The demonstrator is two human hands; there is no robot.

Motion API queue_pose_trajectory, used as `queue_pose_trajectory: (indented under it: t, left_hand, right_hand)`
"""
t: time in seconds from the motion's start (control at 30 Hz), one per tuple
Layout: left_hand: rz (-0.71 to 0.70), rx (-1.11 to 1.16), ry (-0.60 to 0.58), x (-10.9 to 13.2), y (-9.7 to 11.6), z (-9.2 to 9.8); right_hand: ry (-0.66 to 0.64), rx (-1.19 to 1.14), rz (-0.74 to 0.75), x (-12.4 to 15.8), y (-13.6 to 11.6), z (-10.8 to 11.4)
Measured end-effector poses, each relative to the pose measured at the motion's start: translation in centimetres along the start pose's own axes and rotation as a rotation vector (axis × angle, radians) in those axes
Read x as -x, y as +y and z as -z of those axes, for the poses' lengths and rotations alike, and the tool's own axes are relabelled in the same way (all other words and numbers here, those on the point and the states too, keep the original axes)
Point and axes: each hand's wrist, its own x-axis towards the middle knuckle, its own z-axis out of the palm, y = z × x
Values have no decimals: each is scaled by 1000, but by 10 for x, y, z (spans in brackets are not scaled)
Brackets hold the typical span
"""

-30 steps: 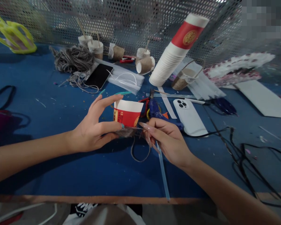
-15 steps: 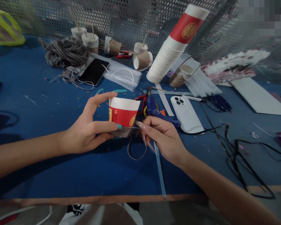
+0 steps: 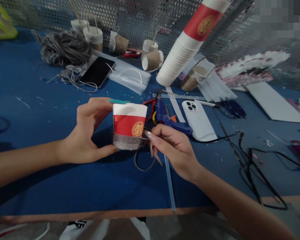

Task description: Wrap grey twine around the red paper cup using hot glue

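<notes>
A red and white paper cup (image 3: 126,121) is held by its rim and base in my left hand (image 3: 86,135), thumb below and fingers above. Grey-brown cord (image 3: 127,142) is wound in several turns round the cup's lower part. At the cup's right side my right hand (image 3: 175,146) pinches the loose cord, and a loop of it hangs below the fingers. A clear glue stick (image 3: 169,181) lies on the table under my right hand. Just behind that hand rests a blue glue gun (image 3: 162,111).
A tall stack of paper cups (image 3: 178,55) leans at the back. Several cord-wrapped cups stand near the mesh panel, beside a heap of grey cord (image 3: 65,48) and a black phone (image 3: 98,72). A white phone (image 3: 199,121) and black cable (image 3: 252,180) lie right; a white board (image 3: 277,101) is farther back.
The cup has turned in my left hand, bringing its gold emblem and the cord winding into fuller view. My left fingers have shifted off its front. The right hand keeps its pinch.
</notes>
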Motion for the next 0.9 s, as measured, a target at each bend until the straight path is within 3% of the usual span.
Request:
queue_pose_trajectory:
  t: [0.2, 0.7, 0.9]
  left_hand:
    - [39, 64, -54, 0, 1, 2]
    - [3, 94, -34, -2, 3, 2]
    - [-16, 135, -58, -3, 2, 2]
  right_hand:
    - [4, 14, -11, 3, 0, 0]
    - [138, -120, 23, 5, 5, -4]
    - [100, -111, 6, 3, 5, -4]
